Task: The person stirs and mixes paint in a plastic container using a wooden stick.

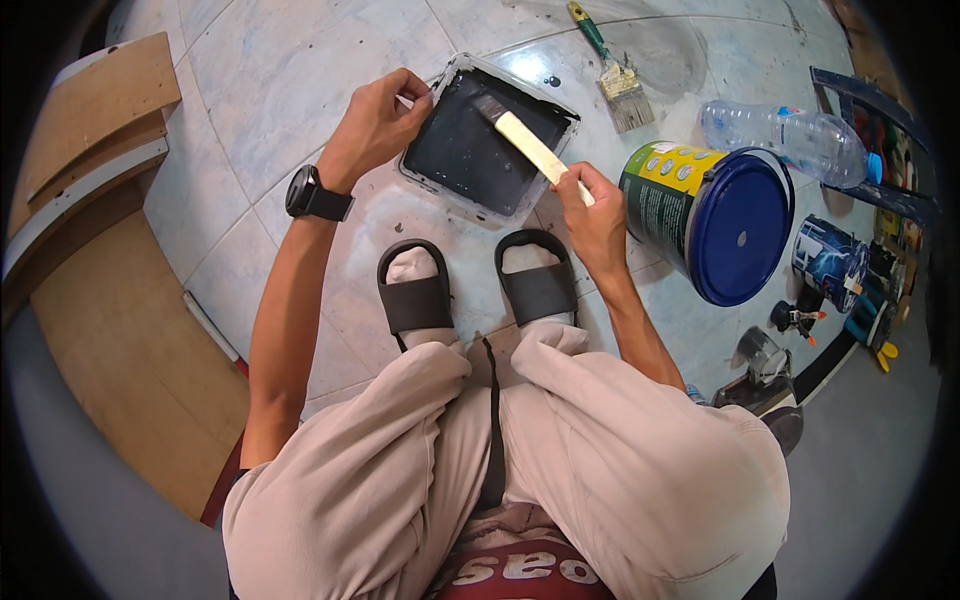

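A square, white-rimmed tray (425,178) of dark paint lies on the floor just beyond my feet. My right hand (594,212) grips a paintbrush (530,146) by its pale handle, and the dark bristles reach over the paint. Whether the bristles touch the paint I cannot tell. At the tray's left rim, my left hand (385,118) has its thumb and fingers pinched together. Its fingertips meet the rim, and a black watch (318,194) circles that wrist. Beyond the tray's far right corner lies a second paintbrush (615,75) with a green handle and paint-caked bristles.
To the right, a large paint bucket (668,200) with a blue lid lies on its side, with a clear plastic bottle (790,140) beyond it. A smaller dark blue can (830,255) and a clear cup (765,352) are farther right. Curved wooden boards (120,330) stand at left.
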`<act>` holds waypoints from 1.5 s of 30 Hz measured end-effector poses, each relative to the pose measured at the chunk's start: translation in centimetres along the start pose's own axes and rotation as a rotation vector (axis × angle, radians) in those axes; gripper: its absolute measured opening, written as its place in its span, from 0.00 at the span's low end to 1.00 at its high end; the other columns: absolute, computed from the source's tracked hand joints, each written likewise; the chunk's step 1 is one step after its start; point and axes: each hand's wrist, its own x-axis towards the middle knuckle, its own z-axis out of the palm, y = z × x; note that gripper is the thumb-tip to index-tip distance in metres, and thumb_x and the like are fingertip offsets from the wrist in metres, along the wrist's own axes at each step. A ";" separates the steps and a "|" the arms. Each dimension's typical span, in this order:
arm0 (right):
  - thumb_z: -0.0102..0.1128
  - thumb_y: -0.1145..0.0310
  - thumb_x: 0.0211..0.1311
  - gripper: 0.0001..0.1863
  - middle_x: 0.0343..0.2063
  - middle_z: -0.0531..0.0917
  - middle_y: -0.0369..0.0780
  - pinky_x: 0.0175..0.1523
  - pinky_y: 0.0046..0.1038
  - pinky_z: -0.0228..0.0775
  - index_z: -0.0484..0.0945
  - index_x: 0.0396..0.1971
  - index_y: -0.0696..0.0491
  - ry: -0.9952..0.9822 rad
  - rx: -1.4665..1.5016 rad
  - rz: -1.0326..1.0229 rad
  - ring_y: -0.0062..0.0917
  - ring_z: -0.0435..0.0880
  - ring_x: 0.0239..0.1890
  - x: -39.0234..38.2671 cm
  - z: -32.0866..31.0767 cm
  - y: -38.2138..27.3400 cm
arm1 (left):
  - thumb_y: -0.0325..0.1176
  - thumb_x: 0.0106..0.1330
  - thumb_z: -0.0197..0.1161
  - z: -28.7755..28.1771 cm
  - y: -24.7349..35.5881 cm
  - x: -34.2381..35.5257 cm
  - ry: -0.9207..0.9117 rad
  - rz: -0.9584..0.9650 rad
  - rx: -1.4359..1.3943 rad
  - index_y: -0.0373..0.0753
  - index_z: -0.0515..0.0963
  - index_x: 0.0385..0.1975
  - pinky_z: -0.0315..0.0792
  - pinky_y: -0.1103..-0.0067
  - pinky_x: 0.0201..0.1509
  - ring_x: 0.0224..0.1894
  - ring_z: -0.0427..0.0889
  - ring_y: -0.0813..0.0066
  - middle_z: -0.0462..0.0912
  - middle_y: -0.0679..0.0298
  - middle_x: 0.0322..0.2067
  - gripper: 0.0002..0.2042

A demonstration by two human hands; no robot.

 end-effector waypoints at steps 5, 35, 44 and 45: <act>0.61 0.63 0.70 0.13 0.19 0.76 0.41 0.31 0.29 0.69 0.81 0.35 0.60 0.037 0.033 -0.108 0.17 0.72 0.25 -0.3 0.8 0.7 | 0.33 0.72 0.63 0.4 -0.4 -0.7 0.055 -0.032 0.037 0.31 0.79 0.38 0.75 0.82 0.32 0.29 0.78 0.82 0.85 0.64 0.33 0.09; 0.55 0.63 0.75 0.15 0.17 0.73 0.33 0.28 0.25 0.64 0.80 0.32 0.58 -0.048 -0.024 -0.068 0.14 0.69 0.22 -1.2 0.1 1.7 | 0.31 0.78 0.57 12.1 2.2 -10.2 0.526 -0.352 -1.029 0.36 0.68 0.43 0.87 0.78 0.35 0.29 0.73 0.85 0.72 0.67 0.32 0.07; 0.57 0.61 0.73 0.15 0.18 0.76 0.36 0.33 0.26 0.68 0.81 0.32 0.59 0.023 0.027 0.000 0.15 0.73 0.25 -0.7 0.5 1.2 | 0.32 0.78 0.57 12.2 2.1 -10.1 0.514 -0.334 -1.021 0.36 0.67 0.42 0.88 0.76 0.36 0.28 0.71 0.87 0.70 0.69 0.30 0.07; 0.57 0.61 0.73 0.16 0.18 0.75 0.36 0.33 0.26 0.68 0.81 0.32 0.59 0.075 -0.046 -0.018 0.15 0.73 0.26 -0.7 0.5 0.8 | 0.32 0.78 0.57 12.1 2.2 -10.1 0.514 -0.335 -1.019 0.36 0.67 0.42 0.88 0.76 0.36 0.28 0.71 0.87 0.70 0.69 0.30 0.07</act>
